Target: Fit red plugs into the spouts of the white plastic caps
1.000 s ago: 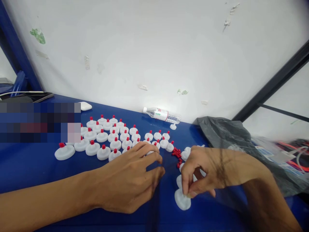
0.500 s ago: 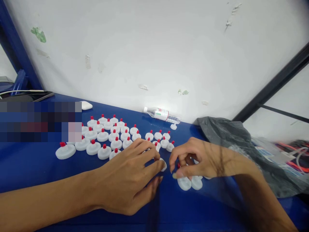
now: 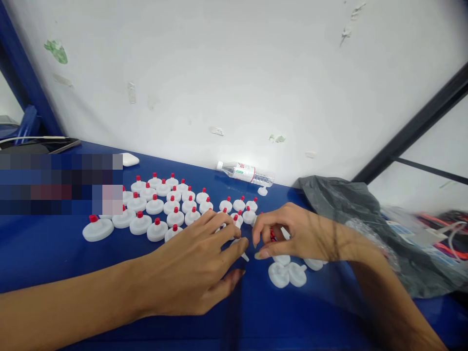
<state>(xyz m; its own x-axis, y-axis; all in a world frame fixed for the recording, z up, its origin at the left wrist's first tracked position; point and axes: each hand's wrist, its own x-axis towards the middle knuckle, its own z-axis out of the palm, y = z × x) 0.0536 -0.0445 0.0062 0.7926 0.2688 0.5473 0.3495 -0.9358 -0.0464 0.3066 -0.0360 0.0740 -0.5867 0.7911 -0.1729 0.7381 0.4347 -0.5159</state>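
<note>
My left hand (image 3: pixel 199 261) curls over a white disc-shaped lid with a narrow spout (image 3: pixel 245 256); the spout pokes out by the fingertips and most of the lid is hidden. Opposite, my right hand (image 3: pixel 287 231) has its fingers bent inward, with small red caps (image 3: pixel 272 235) showing between them. How many it holds is hidden. Under and beside the right hand lie bare white lids (image 3: pixel 279 275) with no red on their spouts. Left of my hands, several white lids (image 3: pixel 140 224) stand spout-up, each topped with a red cap.
A clear plastic bottle (image 3: pixel 243 171) lies along the white wall, with a loose white lid (image 3: pixel 263 191) near its base. Grey plastic sheeting (image 3: pixel 340 200) covers the right side of the blue table (image 3: pixel 109 263). A white rounded object (image 3: pixel 130 159) sits at the back left.
My right hand has moved slightly up and left, uncovering more of the bare lids. In my left hand the lid has turned, so its spout now points down and right.
</note>
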